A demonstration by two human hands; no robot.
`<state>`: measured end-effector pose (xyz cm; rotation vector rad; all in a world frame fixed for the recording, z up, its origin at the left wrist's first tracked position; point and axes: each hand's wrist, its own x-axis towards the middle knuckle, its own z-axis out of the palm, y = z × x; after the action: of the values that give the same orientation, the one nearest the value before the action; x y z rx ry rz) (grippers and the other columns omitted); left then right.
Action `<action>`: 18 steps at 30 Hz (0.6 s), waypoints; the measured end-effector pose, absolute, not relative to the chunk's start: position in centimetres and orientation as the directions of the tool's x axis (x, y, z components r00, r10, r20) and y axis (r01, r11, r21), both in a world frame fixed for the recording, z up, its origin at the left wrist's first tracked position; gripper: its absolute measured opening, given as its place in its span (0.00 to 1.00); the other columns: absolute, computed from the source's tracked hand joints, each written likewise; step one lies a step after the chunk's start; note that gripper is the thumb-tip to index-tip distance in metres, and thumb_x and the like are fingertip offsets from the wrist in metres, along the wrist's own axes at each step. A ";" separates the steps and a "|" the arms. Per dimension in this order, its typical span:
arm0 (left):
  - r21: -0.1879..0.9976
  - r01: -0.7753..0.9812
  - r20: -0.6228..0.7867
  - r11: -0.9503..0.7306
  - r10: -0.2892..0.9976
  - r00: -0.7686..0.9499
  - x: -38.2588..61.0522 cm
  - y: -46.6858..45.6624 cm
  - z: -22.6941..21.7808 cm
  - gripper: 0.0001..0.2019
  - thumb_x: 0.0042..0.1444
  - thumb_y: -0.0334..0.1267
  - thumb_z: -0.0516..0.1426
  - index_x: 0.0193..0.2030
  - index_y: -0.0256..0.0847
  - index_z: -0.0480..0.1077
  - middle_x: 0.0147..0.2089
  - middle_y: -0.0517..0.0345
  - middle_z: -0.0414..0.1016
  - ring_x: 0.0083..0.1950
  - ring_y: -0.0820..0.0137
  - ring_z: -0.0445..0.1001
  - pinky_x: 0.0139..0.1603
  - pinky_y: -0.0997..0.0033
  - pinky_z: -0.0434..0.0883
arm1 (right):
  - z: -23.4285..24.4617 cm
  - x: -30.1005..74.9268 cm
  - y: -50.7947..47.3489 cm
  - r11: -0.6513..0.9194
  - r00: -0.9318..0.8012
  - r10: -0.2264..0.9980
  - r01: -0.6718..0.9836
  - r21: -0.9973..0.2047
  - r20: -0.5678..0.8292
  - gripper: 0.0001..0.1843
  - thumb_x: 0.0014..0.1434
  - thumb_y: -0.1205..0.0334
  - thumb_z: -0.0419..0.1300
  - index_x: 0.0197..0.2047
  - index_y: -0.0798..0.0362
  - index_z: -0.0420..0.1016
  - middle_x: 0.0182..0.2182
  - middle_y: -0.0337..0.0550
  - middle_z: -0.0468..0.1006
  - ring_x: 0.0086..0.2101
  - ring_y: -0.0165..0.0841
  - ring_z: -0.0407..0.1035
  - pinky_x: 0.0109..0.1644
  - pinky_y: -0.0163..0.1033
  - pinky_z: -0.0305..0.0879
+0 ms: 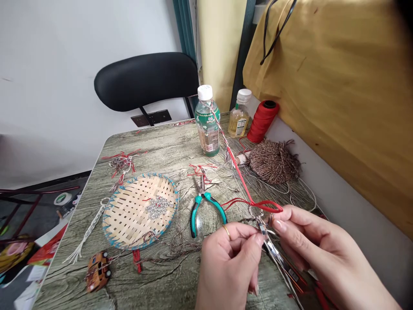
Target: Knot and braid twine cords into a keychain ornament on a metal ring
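Observation:
A red and white braided cord [238, 172] runs taut from the neck of a green-labelled bottle [207, 122] down to my hands. At its near end are a red cord loop [267, 205] and a knotted bunch of mixed brown and white strands. My left hand [230, 260], with a ring on one finger, is closed in a pinch on the strands below the knot. On the other side, my right hand [306, 239] pinches cord at the end of the red loop. Scissors [274, 249] lie partly hidden beneath my hands, with loose white strands across them.
Teal-handled pliers [201, 202] and a woven bamboo tray [129, 215] with clear beads lie left. A toy car [97, 271] sits front left. Behind are a brown yarn bundle [274, 161], a red thread spool [263, 122], a small bottle [239, 114] and a black chair [146, 79].

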<state>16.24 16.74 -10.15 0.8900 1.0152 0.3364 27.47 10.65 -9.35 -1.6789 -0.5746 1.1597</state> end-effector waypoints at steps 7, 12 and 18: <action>0.779 0.247 -0.600 0.576 0.571 0.561 15.9 17.3 -10.1 0.11 0.47 0.43 0.57 0.28 0.36 0.67 0.12 0.70 0.56 0.11 0.83 0.48 0.11 0.81 0.45 | -9.4 28.8 9.6 -0.488 0.207 0.860 0.066 -0.870 -0.466 0.17 0.55 0.47 0.53 0.28 0.52 0.69 0.22 0.39 0.67 0.22 0.29 0.59 0.24 0.31 0.58; 0.832 0.267 -0.551 0.487 0.664 0.506 15.7 17.2 -9.6 0.09 0.49 0.41 0.55 0.25 0.37 0.66 0.10 0.71 0.51 0.11 0.83 0.45 0.13 0.79 0.41 | -9.3 28.9 9.5 -0.433 0.219 0.891 0.140 -0.890 -0.398 0.16 0.57 0.49 0.52 0.26 0.52 0.69 0.20 0.38 0.66 0.21 0.27 0.57 0.22 0.29 0.58; 0.828 0.249 -0.557 0.502 0.689 0.463 15.9 16.8 -9.7 0.09 0.50 0.42 0.55 0.25 0.38 0.66 0.10 0.71 0.50 0.11 0.83 0.44 0.13 0.78 0.41 | -9.5 28.9 9.1 -0.430 0.253 0.889 0.175 -0.886 -0.381 0.16 0.57 0.49 0.52 0.25 0.51 0.68 0.19 0.37 0.66 0.21 0.27 0.56 0.21 0.29 0.57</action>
<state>15.92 16.79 -9.68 1.0518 1.0968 0.3426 28.86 9.10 -9.52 -1.7862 -0.9765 1.2237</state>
